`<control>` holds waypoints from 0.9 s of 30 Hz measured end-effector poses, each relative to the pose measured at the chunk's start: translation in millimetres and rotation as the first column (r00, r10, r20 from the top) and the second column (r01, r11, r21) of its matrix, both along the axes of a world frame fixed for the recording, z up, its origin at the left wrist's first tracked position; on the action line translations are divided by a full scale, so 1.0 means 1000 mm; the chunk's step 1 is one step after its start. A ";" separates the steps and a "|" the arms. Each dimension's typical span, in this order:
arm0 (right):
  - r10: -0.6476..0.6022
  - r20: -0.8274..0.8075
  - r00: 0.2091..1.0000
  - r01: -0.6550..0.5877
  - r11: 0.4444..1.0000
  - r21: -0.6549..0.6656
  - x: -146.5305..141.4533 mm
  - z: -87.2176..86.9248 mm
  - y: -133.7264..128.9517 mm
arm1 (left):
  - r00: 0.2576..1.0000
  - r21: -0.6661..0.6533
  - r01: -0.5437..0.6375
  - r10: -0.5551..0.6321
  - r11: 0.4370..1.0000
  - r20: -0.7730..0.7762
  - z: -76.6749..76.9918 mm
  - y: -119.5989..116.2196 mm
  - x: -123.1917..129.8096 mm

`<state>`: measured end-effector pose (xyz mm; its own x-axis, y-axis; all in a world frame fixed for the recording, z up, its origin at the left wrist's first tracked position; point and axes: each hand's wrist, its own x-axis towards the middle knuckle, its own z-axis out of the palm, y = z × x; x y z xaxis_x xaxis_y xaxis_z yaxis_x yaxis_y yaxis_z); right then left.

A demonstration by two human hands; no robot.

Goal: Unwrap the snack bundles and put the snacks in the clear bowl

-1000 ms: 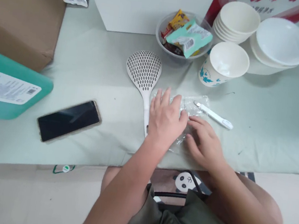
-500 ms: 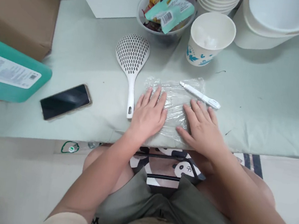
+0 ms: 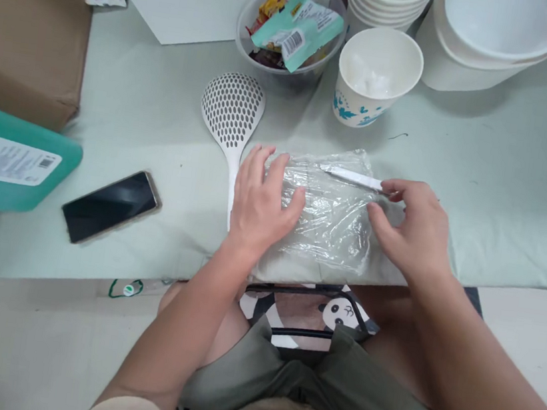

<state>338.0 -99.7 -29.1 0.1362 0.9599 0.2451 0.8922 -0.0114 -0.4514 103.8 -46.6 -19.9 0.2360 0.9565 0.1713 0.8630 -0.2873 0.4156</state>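
A crinkled clear plastic bag (image 3: 325,232) lies flat on the cloth-covered table in front of me. My left hand (image 3: 262,203) is open with fingers spread at the bag's left edge, covering the lower handle of a white slotted skimmer (image 3: 233,109). Across the bag's upper right part lies a slim white utility knife (image 3: 350,176), its pointed end toward the left. My right hand (image 3: 414,227) has its bent fingers and thumb closed around the knife's right end, which they hide.
A phone (image 3: 110,206) and a green jug (image 3: 17,161) are at left, beside a cardboard box (image 3: 30,25). Along the back stand a bowl of wrapped snacks (image 3: 316,69), a paper cup (image 3: 367,106), stacked cups (image 3: 386,15) and white tubs (image 3: 477,70). The table's front edge is near my lap.
My right hand has lifted off the plastic bag, moved right and closed on the utility knife's end. My left hand has shifted slightly left, its fingers now raised and curved. The view has shifted slightly.
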 end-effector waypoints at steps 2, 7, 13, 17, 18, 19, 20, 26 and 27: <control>-0.019 0.054 0.998 0.019 1.000 0.008 -0.001 -0.003 0.005 | 1.000 -0.009 -0.025 0.025 1.000 0.014 -0.001 0.009 0.000; 0.014 0.079 0.997 -0.013 1.000 -0.012 -0.006 -0.009 0.008 | 1.000 -0.076 -0.002 0.001 0.997 -0.017 -0.008 0.026 0.001; 0.090 -0.049 0.995 -0.086 0.993 0.079 -0.014 -0.008 -0.009 | 0.963 -0.075 -0.065 0.082 0.995 0.256 -0.009 0.034 -0.001; 0.083 -0.172 0.982 -0.069 0.994 0.081 -0.015 -0.009 -0.014 | 0.704 -0.218 -0.102 0.225 0.971 0.674 -0.010 0.037 0.001; 0.072 -0.214 0.974 -0.060 0.996 0.061 -0.015 -0.009 -0.015 | 0.597 -0.287 -0.094 0.284 0.953 0.750 -0.009 0.037 0.003; 0.060 -0.259 0.964 -0.053 0.998 0.035 -0.015 -0.008 -0.014 | 0.485 -0.353 -0.078 0.345 0.932 0.804 -0.008 0.038 0.004; 0.048 -0.303 0.952 -0.049 0.999 0.005 -0.015 -0.008 -0.014 | 0.376 -0.412 -0.056 0.401 0.910 0.835 -0.006 0.038 0.006; -0.061 -0.533 0.844 -0.013 0.991 -0.134 -0.018 -0.004 -0.013 | -0.076 -0.561 0.146 0.575 0.815 0.815 0.005 0.039 0.005; -0.084 -0.587 0.805 0.004 0.991 -0.137 -0.018 -0.004 -0.013 | -0.123 -0.572 0.184 0.596 0.800 0.794 0.006 0.040 0.004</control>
<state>319.6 -112.4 -32.8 0.2585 0.9659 -0.0158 0.4510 -0.1351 -0.8823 107.6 -6.9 -14.3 -0.0205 0.9183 -0.3954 -0.5646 0.3157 0.7626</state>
